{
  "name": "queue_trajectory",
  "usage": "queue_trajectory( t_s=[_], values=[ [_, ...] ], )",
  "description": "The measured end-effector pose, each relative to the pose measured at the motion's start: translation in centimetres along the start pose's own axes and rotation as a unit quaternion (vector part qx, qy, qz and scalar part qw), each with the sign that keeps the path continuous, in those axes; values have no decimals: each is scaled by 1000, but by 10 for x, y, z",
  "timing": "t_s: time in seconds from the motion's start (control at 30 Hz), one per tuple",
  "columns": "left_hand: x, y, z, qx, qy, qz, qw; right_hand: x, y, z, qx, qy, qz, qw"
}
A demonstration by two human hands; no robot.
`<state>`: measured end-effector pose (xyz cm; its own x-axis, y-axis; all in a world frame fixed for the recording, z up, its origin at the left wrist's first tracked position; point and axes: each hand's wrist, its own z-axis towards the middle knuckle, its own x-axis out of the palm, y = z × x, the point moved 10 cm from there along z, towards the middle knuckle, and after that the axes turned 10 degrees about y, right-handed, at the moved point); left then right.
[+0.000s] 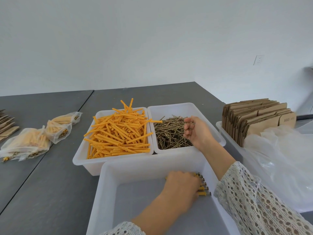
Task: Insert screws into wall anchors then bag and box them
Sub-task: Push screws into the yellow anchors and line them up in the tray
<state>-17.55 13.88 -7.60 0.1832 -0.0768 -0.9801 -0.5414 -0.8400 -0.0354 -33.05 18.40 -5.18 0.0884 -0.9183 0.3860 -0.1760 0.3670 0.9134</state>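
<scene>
A white bin (79, 160) at centre left is heaped with orange wall anchors (116, 133). Beside it on the right, another white bin (218, 133) holds brass screws (169, 133). My right hand (196, 131) hovers over the screws with curled fingers holding a few of them. In the near white bin (108, 192), my left hand (183, 187) lies on a row of assembled anchors with screws (204, 187) by the right wall; whether it grips them is hidden.
Filled clear bags of assembled anchors (33, 141) lie on the grey table (50, 184) at left, with flat cardboard (6, 124) beyond. At right, a bin holds folded brown boxes (257, 119), and loose clear plastic bags (279, 158) are piled in front.
</scene>
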Motion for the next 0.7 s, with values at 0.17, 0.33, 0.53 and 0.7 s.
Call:
queue_trajectory(
  t_s=[0.17, 0.33, 0.53, 0.7],
  values=[
    [1, -1, -1, -10, 0, -13, 1000, 0, 0, 0, 2, -4, -13, 1000],
    [2, 0, 0, -15, -12, -17, 1000, 2, 1, -1, 5, -1, -16, 1000],
    [-7, 1, -4, -16, -29, -37, 999, 2, 0, -1, 7, 0, -28, 1000],
    [-49, 14, -13, -13, -150, -72, 986, 1, 5, -1, -11, -33, -84, 996]
  ],
)
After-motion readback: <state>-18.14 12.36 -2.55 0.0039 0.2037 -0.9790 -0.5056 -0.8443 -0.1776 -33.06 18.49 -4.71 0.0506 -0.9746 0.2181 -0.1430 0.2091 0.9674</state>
